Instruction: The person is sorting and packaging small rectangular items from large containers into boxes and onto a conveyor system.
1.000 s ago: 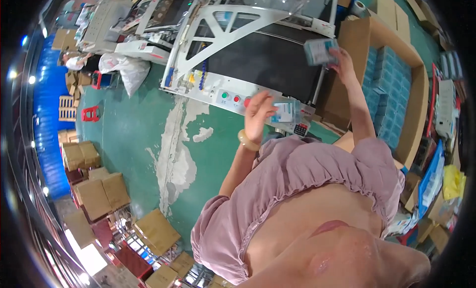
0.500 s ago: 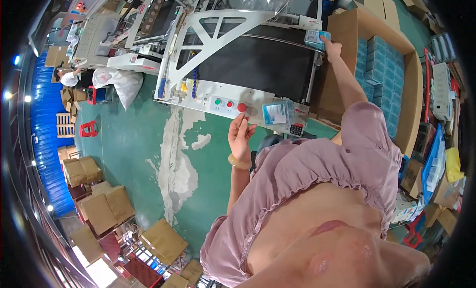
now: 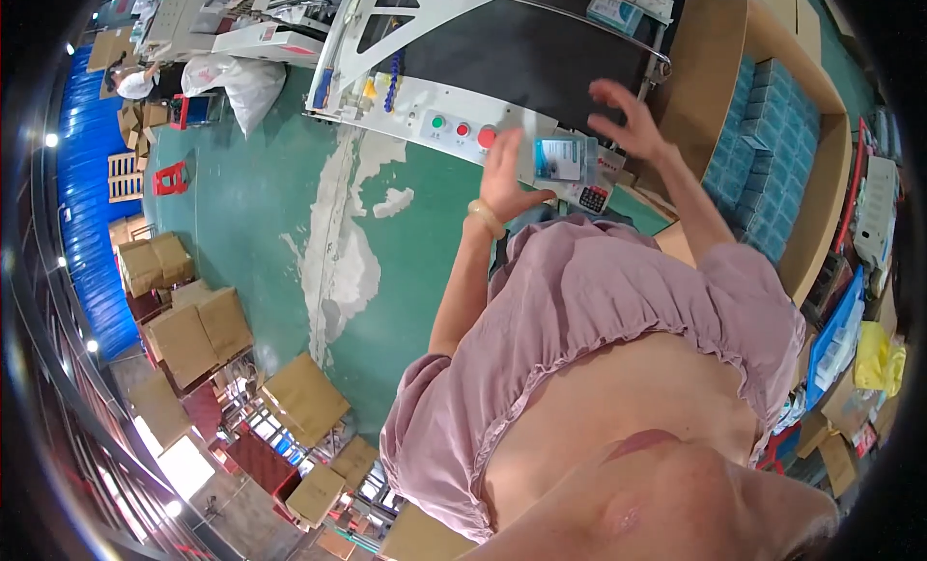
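Observation:
My left hand (image 3: 510, 182) is raised at the machine's front edge, open, its thumb spread away from the fingers. It holds nothing. My right hand (image 3: 630, 125) hovers over the near right corner of the machine, fingers apart and slightly curled, also holding nothing. Between the two hands, a clear plastic container (image 3: 565, 160) with a blue-and-white pack in it rests on the white front panel (image 3: 415, 107). At the far right end of the black conveyor belt (image 3: 502, 54) lies a small blue-and-white box (image 3: 614, 14), apart from my right hand.
A large open carton (image 3: 821, 223) with stacked blue boxes (image 3: 772, 141) stands to the right. Red and green buttons (image 3: 463, 129) and a small black keypad (image 3: 593, 198) are on the panel. A white sack (image 3: 237, 83), red stool (image 3: 171, 179) and cartons (image 3: 198, 329) stand left. Another person (image 3: 135, 82) works far left.
My right hand has let go of the small blue-and-white box and come back nearer me. My left hand has opened from a pinch. The whole view has shifted a little.

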The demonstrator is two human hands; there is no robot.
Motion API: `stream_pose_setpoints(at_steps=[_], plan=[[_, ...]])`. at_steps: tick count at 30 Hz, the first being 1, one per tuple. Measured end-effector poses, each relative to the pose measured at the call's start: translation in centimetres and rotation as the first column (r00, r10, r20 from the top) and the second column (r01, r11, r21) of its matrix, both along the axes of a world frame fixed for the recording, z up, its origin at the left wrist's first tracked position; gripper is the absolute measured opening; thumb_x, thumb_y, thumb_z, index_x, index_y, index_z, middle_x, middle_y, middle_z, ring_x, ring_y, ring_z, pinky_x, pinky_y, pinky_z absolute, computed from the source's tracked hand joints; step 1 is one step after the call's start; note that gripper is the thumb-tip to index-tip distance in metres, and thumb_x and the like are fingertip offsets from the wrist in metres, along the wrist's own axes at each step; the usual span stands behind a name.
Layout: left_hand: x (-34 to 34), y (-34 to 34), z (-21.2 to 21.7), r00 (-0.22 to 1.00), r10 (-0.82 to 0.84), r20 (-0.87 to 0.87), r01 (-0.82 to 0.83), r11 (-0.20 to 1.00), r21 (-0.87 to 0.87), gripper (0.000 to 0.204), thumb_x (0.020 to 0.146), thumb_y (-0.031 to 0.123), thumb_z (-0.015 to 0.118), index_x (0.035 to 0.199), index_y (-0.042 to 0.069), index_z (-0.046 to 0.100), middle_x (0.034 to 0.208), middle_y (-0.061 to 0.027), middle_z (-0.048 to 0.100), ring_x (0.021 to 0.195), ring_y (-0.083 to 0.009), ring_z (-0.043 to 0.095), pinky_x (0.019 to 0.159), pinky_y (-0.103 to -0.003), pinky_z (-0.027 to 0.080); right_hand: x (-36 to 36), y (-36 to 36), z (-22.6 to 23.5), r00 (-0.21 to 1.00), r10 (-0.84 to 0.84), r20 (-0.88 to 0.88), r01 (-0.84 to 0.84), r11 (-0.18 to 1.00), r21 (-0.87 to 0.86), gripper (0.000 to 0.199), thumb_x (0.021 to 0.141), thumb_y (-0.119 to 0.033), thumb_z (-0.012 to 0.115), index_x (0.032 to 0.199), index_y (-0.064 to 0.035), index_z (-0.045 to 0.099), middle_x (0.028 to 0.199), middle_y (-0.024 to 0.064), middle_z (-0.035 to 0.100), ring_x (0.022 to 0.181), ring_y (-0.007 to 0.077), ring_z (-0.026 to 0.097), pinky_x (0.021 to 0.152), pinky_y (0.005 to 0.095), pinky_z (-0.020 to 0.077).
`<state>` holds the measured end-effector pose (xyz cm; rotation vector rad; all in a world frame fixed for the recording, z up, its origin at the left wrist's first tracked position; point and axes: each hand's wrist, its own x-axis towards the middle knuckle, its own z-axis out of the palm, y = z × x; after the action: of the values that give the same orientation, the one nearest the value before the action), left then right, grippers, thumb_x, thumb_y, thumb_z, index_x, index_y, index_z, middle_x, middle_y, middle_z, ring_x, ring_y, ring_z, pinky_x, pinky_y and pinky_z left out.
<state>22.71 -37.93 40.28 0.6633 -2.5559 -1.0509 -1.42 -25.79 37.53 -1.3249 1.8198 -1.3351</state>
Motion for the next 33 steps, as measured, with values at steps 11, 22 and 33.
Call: stream_pose_setpoints(at_steps=[11, 22, 33], plan=[[-1.8, -0.7, 0.4, 0.971, -0.241, -0.013, 0.226, 0.889, 0.399, 0.074, 0.057, 0.018, 0.078, 0.122, 0.004, 0.047, 0.115, -0.0095, 0.053, 0.104, -0.0213, 0.052, 0.089, -0.033, 0.042, 5.2, 4.1, 5.3, 0.97, 0.191, -0.15, -0.202, 0.978, -0.059, 0.073, 0.062, -0.025, 0.077, 0.124, -0.0071, 0.044, 0.127, 0.0153, 0.042, 0.118, 0.0316, 0.041, 0.099, 0.0383, 0.0344], [0.6, 2.3, 0.2, 0.972, 0.155, -0.176, 0.148, 0.177, 0.973, 0.064, 0.079, 0.051, 0.053, 0.124, 0.005, 0.046, 0.107, -0.006, 0.058, 0.09, -0.0163, 0.056, 0.073, -0.029, 0.047, 6.1, 3.0, 6.4, 0.987, 0.159, 0.003, -0.159, 0.987, 0.0, 0.065, 0.062, -0.014, 0.072, 0.121, -0.0051, 0.045, 0.112, 0.0101, 0.052, 0.101, 0.0222, 0.051, 0.087, 0.0328, 0.0396], [1.3, 1.1, -0.2, 0.947, 0.319, 0.026, -0.061, 0.102, 0.993, 0.067, 0.085, 0.063, 0.035, 0.125, 0.01, 0.043, 0.108, -0.0078, 0.058, 0.088, -0.0214, 0.059, 0.076, -0.032, 0.044, 4.7, 0.6, 4.6, 0.981, 0.13, 0.147, -0.133, 0.991, 0.006, 0.063, 0.062, -0.013, 0.073, 0.118, -0.0044, 0.048, 0.105, 0.0037, 0.054, 0.095, 0.0152, 0.051, 0.082, 0.0301, 0.0413]])
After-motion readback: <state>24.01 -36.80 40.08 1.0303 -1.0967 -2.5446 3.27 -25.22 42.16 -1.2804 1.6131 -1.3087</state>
